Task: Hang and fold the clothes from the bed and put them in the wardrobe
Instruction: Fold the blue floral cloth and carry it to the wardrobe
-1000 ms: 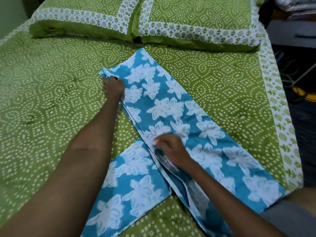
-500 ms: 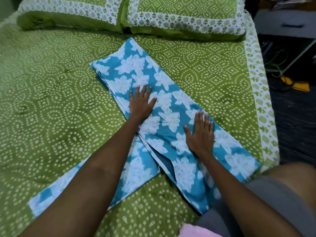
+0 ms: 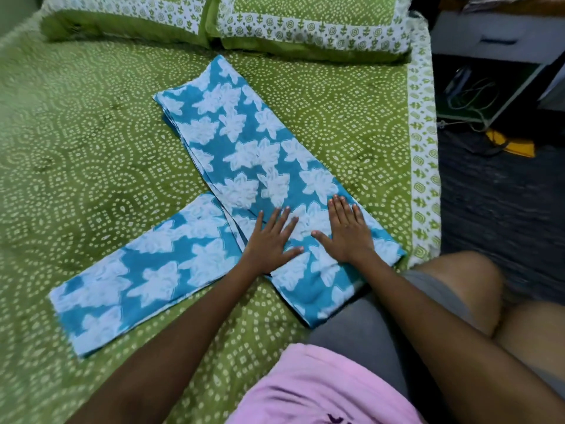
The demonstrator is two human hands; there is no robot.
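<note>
I see both hands flat, fingers straight and spread, gripping nothing. Left hand [image 3: 269,240] and right hand [image 3: 347,232] press side by side on the near end of the blue cloth [image 3: 250,148]. Cloth lies on the bed [image 3: 91,148], long strip toward the pillows [image 3: 305,22], one flap spread left.
</note>
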